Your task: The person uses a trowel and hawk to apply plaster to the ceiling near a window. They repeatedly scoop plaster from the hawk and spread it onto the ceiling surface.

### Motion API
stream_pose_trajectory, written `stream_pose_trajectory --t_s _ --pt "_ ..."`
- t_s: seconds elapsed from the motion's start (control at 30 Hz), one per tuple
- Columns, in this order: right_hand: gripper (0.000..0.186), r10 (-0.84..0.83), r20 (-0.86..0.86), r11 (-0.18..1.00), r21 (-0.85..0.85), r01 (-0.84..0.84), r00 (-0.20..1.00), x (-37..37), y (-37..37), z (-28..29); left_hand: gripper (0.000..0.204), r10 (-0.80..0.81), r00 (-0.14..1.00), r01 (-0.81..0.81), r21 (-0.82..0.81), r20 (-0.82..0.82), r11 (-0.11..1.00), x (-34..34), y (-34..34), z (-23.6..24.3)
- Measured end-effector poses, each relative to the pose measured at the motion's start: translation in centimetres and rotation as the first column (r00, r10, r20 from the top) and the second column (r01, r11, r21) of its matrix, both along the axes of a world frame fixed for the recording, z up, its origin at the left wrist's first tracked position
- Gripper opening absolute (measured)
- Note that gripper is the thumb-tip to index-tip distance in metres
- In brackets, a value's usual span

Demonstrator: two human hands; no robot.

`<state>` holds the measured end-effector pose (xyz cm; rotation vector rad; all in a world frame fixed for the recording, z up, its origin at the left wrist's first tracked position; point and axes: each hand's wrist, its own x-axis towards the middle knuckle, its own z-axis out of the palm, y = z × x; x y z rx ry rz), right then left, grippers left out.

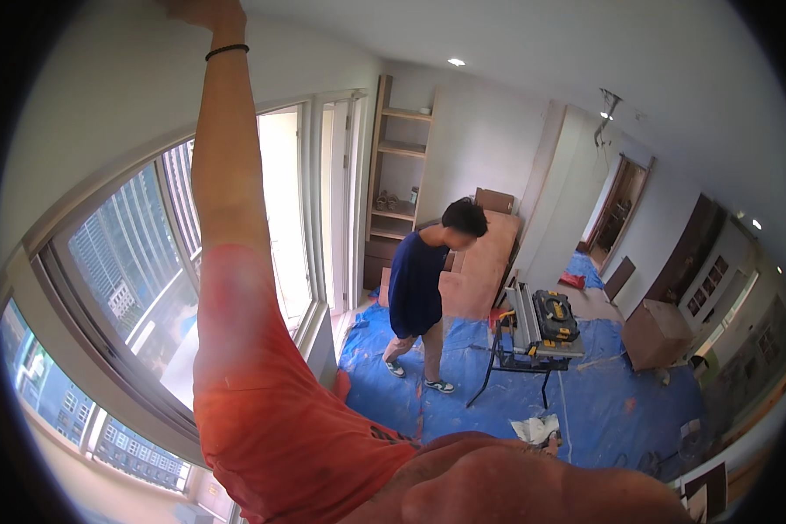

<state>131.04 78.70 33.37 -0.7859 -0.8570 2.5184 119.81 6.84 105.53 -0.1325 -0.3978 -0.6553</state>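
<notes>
Hands' grip: can't tell (left hand raised, cropped); person, legged machine on blue sheeting.

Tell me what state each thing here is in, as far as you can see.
Left hand: raised, partly cut off; grip unclear.
Black wristband: worn around the wrist.
Co-worker: on their feet, head bowed.
Ceiling light: lit.
Shelves: open-fronted, some things on them.
Tool table: standing on spread legs.
Blue sheeting: spread over the floor, wrinkled.
White sheet: crumpled.
</notes>
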Motion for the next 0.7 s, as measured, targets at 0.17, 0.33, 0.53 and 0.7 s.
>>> stream_pose_trajectory --t_s 0.17,0.33,0.53,0.7 --pt "0.051 -0.003 0.007 0.999 -0.035 0.003 1.000 3.0 3.0 -1.2 0.058 0.136 0.989 -0.138 0.036 0.058 0.990 -1.5 7.7 -0.4" --pt "0.050 -0.075 -0.048 0.995 -0.076 0.071 0.996 5.6 4.1 -1.3 0.064 0.171 0.985 -0.172 0.011 0.029 0.985 -2.7 19.3 -0.9" --pt "0.052 -0.123 -0.139 0.992 -0.046 0.118 0.983 9.8 5.2 -0.5 0.068 0.119 0.993 -0.120 -0.083 -0.023 0.989 -5.0 35.2 -1.8" --pt "0.052 -0.172 -0.255 0.985 -0.075 0.158 0.951 12.7 6.1 -0.8 0.071 0.009 1.000 -0.004 -0.181 0.026 0.983 -4.8 48.5 -3.0"
